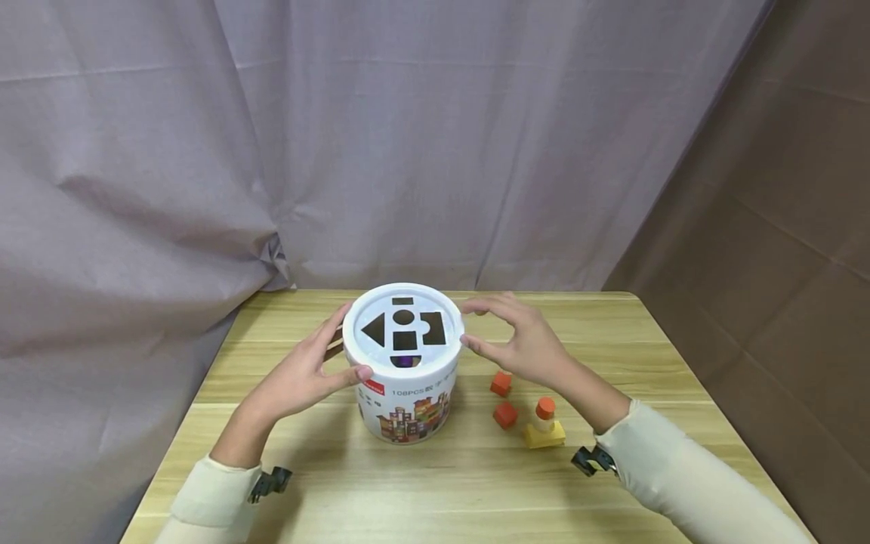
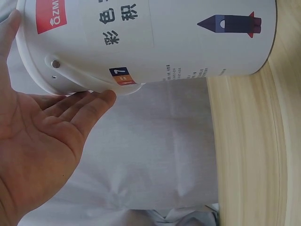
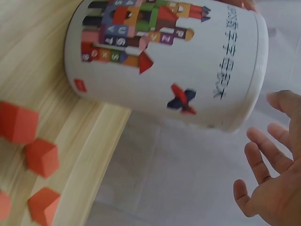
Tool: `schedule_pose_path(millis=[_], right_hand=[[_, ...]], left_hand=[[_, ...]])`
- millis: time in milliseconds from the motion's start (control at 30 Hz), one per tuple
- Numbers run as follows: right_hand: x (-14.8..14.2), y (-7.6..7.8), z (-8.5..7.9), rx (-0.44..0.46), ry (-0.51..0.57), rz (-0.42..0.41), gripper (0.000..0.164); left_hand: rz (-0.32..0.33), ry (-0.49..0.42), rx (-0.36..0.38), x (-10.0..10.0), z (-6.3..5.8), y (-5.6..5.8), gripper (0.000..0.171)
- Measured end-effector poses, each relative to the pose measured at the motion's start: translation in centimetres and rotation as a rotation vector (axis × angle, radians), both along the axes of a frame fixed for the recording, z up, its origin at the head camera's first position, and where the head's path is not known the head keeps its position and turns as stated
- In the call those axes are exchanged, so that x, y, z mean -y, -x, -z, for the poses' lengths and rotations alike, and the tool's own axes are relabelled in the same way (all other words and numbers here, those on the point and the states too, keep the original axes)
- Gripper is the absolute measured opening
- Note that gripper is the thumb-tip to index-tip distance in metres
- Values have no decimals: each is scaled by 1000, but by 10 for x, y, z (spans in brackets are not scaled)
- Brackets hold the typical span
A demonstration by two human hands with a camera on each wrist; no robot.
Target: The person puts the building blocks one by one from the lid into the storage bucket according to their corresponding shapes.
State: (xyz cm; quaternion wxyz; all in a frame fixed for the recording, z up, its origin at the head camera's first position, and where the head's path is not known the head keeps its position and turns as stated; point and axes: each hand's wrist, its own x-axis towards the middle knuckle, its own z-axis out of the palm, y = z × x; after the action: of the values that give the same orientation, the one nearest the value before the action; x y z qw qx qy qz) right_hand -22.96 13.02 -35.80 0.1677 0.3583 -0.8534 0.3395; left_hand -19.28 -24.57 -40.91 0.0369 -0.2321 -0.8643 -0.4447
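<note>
Nearest on the bench (image 1: 442,491) there's one yellow block (image 1: 544,436) with one pale cylinder (image 1: 543,425) and one orange cylinder (image 1: 545,408) seemingly stacked on it, then three red blocks (image 3: 42,159), all just right of the one bucket (image 1: 411,404) wearing its six-hole lid (image 1: 377,357). Left hand (image 1: 299,378) is spread, touching the lid's left edge; right hand (image 1: 526,340) is spread at the right edge, can't tell if touching. I'd guess it's the lid step, on or off unclear, so next calls for right-hand contact, grey curtain (image 1: 435,151) farthest back.
</note>
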Motion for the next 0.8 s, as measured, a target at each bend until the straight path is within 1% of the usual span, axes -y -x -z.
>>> schedule_pose_path(millis=[167, 333, 433, 633, 800], right_hand=[[-22, -3, 5, 14, -21, 76, 44], [-43, -7, 14, -1, -32, 121, 44], [-55, -10, 22, -20, -48, 143, 44], [-76, -20, 40, 11, -80, 198, 44], [-87, -27, 54, -13, -114, 217, 41]], left_hand=[[3, -2, -3, 1, 1, 0, 112], [12, -14, -6, 2, 2, 1, 112], [14, -14, -7, 2, 3, 2, 112], [16, -15, -13, 2, 3, 2, 112], [19, -17, -17, 2, 3, 2, 111]])
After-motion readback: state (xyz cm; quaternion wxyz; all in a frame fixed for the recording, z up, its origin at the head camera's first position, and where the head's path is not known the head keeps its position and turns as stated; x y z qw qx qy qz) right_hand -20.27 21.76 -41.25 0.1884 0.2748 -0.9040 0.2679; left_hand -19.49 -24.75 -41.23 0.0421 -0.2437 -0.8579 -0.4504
